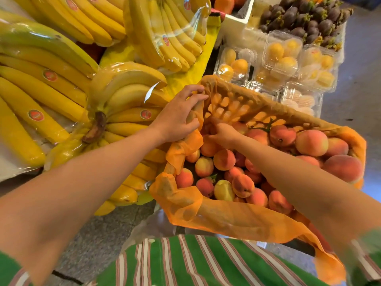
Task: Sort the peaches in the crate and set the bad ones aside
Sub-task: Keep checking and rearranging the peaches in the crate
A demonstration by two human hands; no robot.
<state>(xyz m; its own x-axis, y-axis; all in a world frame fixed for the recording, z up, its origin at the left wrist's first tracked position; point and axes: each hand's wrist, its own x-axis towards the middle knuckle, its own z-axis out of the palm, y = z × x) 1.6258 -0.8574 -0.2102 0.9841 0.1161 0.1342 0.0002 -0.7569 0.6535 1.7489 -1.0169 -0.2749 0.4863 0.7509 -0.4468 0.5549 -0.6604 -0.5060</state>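
A crate (243, 106) lined with thin orange paper (226, 219) holds several red-orange peaches (224, 159), piled higher on the right side. My left hand (181, 118) grips the paper over the crate's far left corner. My right hand (222, 134) reaches into that same corner among the peaches, fingers curled; what they hold is hidden by the paper and my left hand. One pale yellow peach (223, 189) lies near the front.
Wrapped banana bunches (61, 79) fill the stand to the left, touching the crate. Clear plastic boxes of yellow fruit (282, 52) sit behind the crate, with dark mangosteens (305, 19) beyond. Grey floor (358, 83) shows on the right.
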